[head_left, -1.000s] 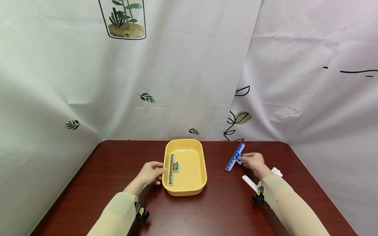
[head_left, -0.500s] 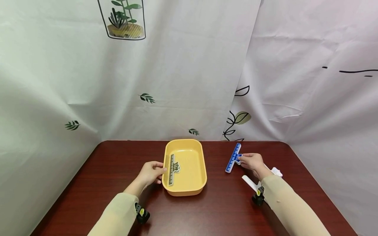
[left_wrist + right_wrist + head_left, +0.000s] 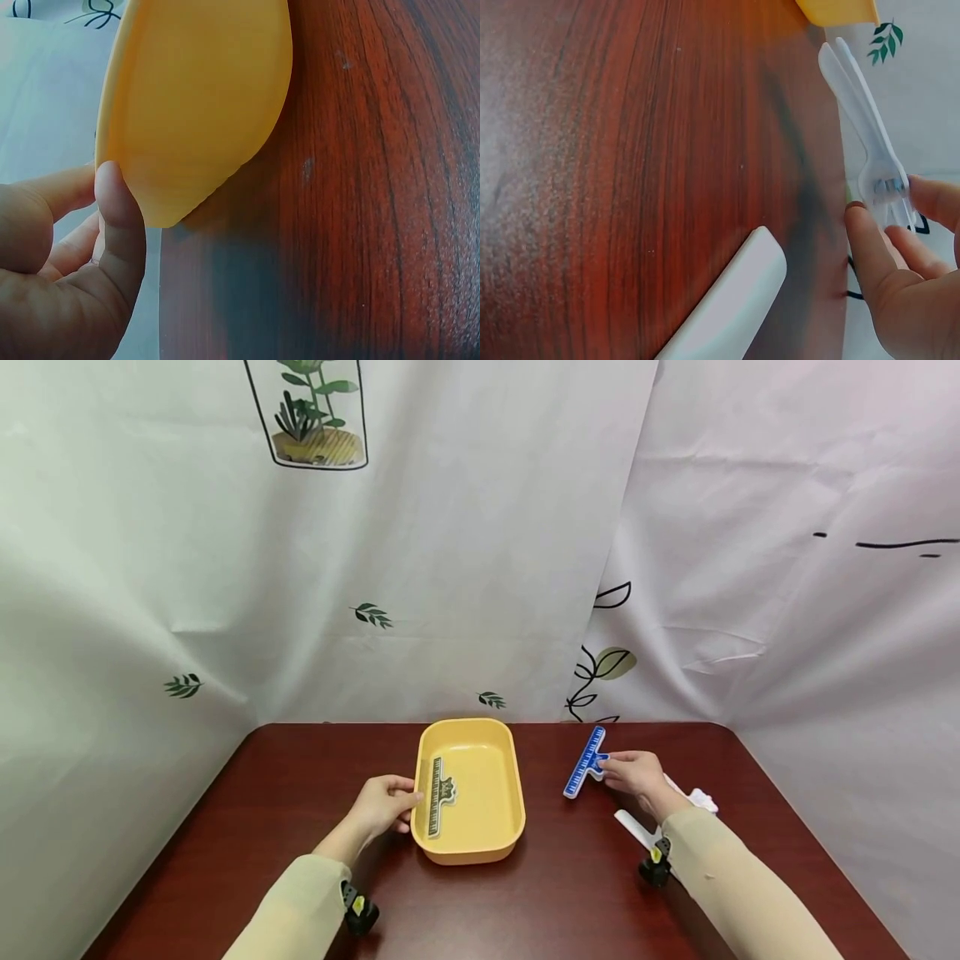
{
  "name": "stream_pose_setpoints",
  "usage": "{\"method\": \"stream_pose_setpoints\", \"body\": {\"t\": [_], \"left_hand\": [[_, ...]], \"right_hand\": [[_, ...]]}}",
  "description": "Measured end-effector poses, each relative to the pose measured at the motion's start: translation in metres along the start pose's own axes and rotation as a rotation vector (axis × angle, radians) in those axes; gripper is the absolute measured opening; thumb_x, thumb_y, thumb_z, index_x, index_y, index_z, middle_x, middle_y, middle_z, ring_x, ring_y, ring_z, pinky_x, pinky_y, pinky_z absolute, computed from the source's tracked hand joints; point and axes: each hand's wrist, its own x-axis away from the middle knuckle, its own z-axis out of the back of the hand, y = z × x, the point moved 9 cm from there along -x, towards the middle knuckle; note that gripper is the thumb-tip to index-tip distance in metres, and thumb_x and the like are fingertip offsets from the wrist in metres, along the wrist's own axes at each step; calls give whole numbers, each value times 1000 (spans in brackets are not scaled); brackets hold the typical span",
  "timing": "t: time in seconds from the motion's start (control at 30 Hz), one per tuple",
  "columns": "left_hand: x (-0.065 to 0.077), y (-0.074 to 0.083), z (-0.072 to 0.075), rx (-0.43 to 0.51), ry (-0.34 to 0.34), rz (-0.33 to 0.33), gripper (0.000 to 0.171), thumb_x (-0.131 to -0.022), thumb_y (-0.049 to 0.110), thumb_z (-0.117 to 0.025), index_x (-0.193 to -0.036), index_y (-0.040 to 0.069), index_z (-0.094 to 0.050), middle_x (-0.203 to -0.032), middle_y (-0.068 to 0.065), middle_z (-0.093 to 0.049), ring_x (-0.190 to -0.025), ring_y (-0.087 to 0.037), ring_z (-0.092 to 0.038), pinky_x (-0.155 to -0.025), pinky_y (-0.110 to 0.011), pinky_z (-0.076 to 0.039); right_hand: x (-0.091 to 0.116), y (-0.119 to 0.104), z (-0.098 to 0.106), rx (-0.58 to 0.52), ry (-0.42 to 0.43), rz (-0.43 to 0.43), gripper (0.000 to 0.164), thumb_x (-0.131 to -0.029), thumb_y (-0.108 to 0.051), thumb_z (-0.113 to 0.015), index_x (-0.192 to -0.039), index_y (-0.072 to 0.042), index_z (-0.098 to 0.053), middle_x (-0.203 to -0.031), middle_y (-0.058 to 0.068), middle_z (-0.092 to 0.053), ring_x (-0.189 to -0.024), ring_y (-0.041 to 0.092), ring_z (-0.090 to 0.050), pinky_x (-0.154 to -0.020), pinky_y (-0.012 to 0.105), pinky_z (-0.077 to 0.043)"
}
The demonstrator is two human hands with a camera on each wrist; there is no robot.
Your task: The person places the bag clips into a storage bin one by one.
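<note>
A yellow plastic tray (image 3: 483, 814) stands at the middle of the table. My left hand (image 3: 381, 804) pinches its left rim, the thumb lying against the outer wall in the left wrist view. Inside, along that side, lies a dark clip (image 3: 435, 800) with a piano-key pattern. To the right of the tray, my right hand (image 3: 634, 774) pinches a blue clip (image 3: 582, 766) of the same kind by its grip tabs. Its long jaws slant up to the right. In the right wrist view, the clip (image 3: 864, 124) shows edge-on, raised above the table, with its shadow beneath.
Under the right forearm lies a white clip (image 3: 635, 829), partly hidden by the wrist; a white scalloped piece (image 3: 702, 799) shows beyond the sleeve. The dark red wooden table (image 3: 510, 910) meets a pale printed curtain (image 3: 465, 568) at the back and sides.
My right hand has shifted slightly left with the blue clip. The left hand keeps its hold on the tray. The head view has tilted up a little.
</note>
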Motion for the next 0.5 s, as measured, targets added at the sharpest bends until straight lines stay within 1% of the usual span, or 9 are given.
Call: {"method": "stream_pose_setpoints", "body": {"t": [0.1, 0.17, 0.5], "left_hand": [[0, 0, 0, 1, 7, 1, 30, -86, 5, -65, -112, -9, -58, -78, -10, -62, -54, -12, -53, -46, -26, -51], [1, 1, 1, 2, 13, -2, 30, -86, 4, -65, -111, -10, -58, -77, -10, -62, -54, -12, -53, -46, -26, -52], [6, 1, -1, -2, 15, -13, 28, -85, 4, -65, -109, -10, -59, -76, -10, -60, -54, -13, -53, -45, -27, -51]], "right_hand": [[1, -5, -3, 8, -17, 12, 50, -88, -7, -63, -126, 20, -45, -86, 5, -67, -73, 9, -65, -72, 29, -59], [1, -6, -5, 12, -14, 15, 49, -88, -7, -63, -125, 20, -46, -86, 5, -68, -73, 9, -65, -71, 29, -59], [5, -7, -12, 5, -43, 30, 48, -87, -6, -63, -123, 21, -47, -87, 12, -69, -72, 11, -65, -68, 30, -59]]}}
